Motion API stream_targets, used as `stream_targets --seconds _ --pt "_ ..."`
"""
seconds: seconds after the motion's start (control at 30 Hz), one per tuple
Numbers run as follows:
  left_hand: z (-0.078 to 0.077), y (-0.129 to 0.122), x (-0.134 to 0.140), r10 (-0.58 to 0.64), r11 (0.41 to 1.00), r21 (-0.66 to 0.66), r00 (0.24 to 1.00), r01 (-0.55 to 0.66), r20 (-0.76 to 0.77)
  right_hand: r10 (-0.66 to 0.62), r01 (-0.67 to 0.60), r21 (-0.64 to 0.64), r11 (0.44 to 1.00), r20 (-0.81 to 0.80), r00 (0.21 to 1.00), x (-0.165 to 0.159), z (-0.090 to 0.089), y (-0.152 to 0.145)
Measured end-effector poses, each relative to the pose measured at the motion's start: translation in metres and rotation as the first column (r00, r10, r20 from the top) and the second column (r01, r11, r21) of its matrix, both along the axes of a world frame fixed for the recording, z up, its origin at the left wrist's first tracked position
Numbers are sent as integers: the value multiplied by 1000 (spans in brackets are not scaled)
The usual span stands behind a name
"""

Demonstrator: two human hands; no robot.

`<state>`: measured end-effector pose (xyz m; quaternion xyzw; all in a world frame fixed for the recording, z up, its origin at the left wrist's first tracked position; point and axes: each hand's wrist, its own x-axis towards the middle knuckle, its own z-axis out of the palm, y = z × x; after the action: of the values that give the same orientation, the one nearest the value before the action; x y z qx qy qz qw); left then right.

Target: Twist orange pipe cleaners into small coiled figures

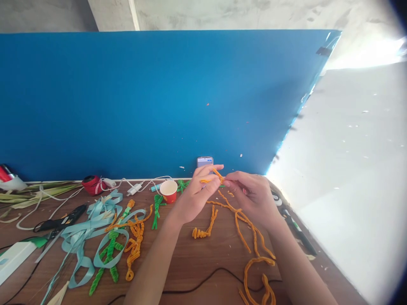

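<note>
My left hand (197,195) and my right hand (254,195) meet above the table, fingertips pinched on a short orange pipe cleaner (217,172). One end of it sticks up past my left fingers; the part between the fingertips is mostly hidden. Beneath my hands lies a coiled orange pipe cleaner (201,233) with a straight tail. Several long orange pipe cleaners (254,231) trail down the table beside my right forearm. A braided orange piece (136,237) and a green twisted piece (110,252) lie to the left of my left forearm.
A red paper cup (169,195) and a phone (205,160) stand near the blue partition (159,97). Tangled light-blue ribbon (84,231), white cables (122,182) and a white box (15,259) crowd the left. A black cord (197,289) crosses the front.
</note>
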<state>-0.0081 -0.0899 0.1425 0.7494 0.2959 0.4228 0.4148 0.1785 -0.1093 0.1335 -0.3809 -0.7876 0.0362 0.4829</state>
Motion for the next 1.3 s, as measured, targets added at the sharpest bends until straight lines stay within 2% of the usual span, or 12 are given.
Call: stream_targets --seconds 0.13,0.33,0.5,0.67,0.97,1.13,1.3 --pt "-3 3 2 105 993 -64 994 -104 16 29 -31 29 999 69 997 -1 -1 2" --pt "-2 5 0 62 998 12 997 -62 -49 39 -40 10 999 94 995 -4 -3 3" --pt "-1 3 1 23 999 39 999 -22 -35 31 -32 13 999 53 998 -3 -2 1" --pt "-3 3 4 33 999 43 999 -32 -12 -13 11 41 999 54 998 -2 -1 2" --pt "-9 5 8 41 998 -39 999 -40 29 -93 88 93 992 54 994 -1 -4 5" --pt "-7 1 11 26 995 -94 998 -21 54 -87 82 78 994 52 995 1 -3 5" --pt "-10 4 15 65 991 -127 993 -52 99 -48 43 70 997 65 997 1 -3 4"
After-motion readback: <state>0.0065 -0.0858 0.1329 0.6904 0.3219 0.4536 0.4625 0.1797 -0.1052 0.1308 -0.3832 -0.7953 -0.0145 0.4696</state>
